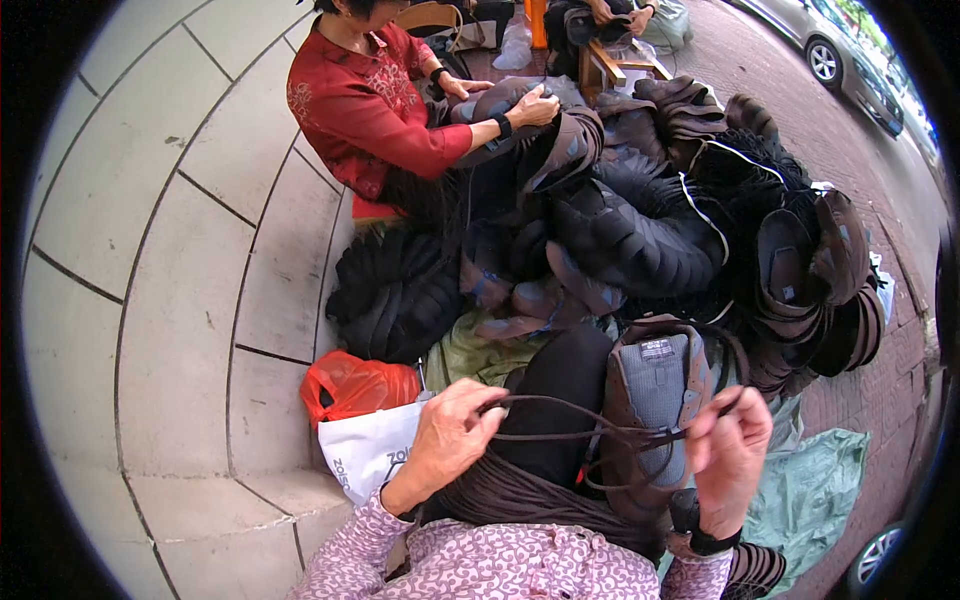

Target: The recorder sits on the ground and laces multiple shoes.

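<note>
Between my two hands a dark brown shoelace [625, 435] is stretched in loops across my lap. Its left end is pinched in the fingers of my left hand [455, 435]. My right hand [735, 450] grips the other side, raised at about the same height. Under the lace, on my right thigh, lies a brown and grey-blue shoe upper [650, 375] with eyelets along its edge; part of the lace runs over it. A thick bundle of dark brown laces [530, 495] is draped over my lap.
Stacks of black and brown shoe uppers [640, 235] heap up ahead. A person in red [385, 110] handles uppers at the far left; another person's hands [620, 15] work farther back. An orange bag [360, 385] and white bag [365, 450] sit left, green sacking [815, 490] right.
</note>
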Demonstrator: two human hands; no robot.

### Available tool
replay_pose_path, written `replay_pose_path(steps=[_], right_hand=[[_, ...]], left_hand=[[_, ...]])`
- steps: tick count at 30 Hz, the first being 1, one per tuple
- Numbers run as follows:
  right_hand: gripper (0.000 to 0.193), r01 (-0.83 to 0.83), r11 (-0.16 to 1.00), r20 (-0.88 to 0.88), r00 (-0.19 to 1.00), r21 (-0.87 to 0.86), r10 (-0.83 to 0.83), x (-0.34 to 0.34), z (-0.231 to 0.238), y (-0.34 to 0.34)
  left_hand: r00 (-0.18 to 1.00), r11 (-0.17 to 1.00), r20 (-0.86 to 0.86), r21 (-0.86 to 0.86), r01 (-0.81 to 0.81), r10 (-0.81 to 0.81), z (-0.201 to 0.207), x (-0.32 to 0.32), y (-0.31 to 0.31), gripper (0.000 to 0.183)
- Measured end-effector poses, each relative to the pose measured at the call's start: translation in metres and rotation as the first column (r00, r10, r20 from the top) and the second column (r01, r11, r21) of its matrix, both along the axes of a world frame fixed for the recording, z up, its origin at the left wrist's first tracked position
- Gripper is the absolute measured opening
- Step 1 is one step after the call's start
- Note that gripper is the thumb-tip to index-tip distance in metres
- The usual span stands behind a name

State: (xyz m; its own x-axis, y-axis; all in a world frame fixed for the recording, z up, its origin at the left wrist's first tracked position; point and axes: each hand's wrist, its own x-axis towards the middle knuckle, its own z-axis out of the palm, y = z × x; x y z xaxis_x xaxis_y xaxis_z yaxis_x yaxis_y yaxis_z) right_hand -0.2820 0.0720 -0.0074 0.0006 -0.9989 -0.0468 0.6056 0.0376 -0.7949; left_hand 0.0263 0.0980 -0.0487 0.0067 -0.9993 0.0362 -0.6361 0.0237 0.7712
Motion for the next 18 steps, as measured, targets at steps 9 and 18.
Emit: replay_pose_path(steps=[9,18], right_hand=[[0.009,-0.493,0.848,-0.332,0.78,0.195,0.53,0.03,0.0,0.021],[0.008,-0.536,0.819,-0.55,0.629,0.206,0.55,0.034,-0.005,0.027]], left_hand=[[0.631,0.786,-0.767,0.317,0.53,-0.116,0.033,-0.08,-0.036,0.031],[0.435,0.896,-0.887,0.312,0.315,0.156,0.025,-0.075,-0.06,0.034]])
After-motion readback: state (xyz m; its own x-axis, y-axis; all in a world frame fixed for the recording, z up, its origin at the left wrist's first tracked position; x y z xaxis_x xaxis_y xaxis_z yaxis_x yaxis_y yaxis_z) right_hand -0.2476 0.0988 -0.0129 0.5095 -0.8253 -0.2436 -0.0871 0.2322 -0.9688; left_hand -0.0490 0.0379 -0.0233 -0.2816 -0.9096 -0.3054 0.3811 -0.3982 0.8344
